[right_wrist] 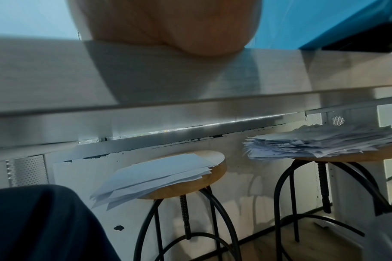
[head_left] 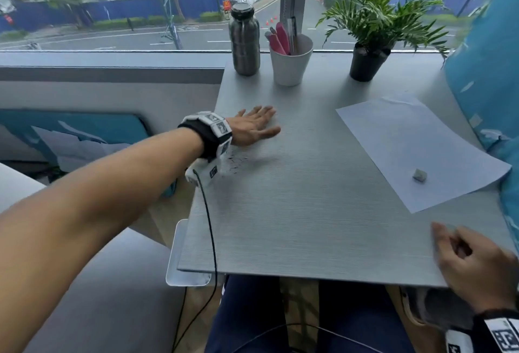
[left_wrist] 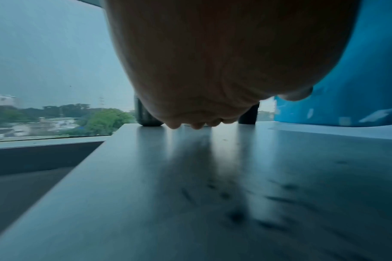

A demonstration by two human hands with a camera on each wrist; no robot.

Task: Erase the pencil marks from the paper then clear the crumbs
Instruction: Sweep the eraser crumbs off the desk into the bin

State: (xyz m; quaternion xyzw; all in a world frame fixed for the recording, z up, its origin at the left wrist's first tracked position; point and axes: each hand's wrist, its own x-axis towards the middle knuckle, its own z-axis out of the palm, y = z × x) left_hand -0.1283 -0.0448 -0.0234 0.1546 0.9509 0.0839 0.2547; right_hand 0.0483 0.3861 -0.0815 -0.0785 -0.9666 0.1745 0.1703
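White paper (head_left: 415, 150) lies flat at the right side of the grey table (head_left: 295, 226), turned at an angle, with a small grey eraser (head_left: 420, 175) resting on its near right part. No pencil marks can be made out on the sheet from the head view. Dark crumbs (head_left: 233, 165) are scattered on the table near its left edge, well apart from the paper; the left wrist view shows them as blurred dark specks (left_wrist: 235, 215) on the tabletop beneath the wrist. Just beyond them the left hand (head_left: 252, 127) lies palm down on the table with its fingers straight and close together, holding nothing, and its fingertips (left_wrist: 174, 125) meet the surface in the wrist view. The right hand (head_left: 471, 265) sits at the near right edge of the table, fingers loosely curled, with nothing in it. Along the far edge by the window stand a metal bottle (head_left: 243, 40), a white cup (head_left: 290, 63) holding pens, and a potted plant (head_left: 370, 32). Below the table, the right wrist view shows two round wooden stools (right_wrist: 185, 174), each stacked with loose sheets.
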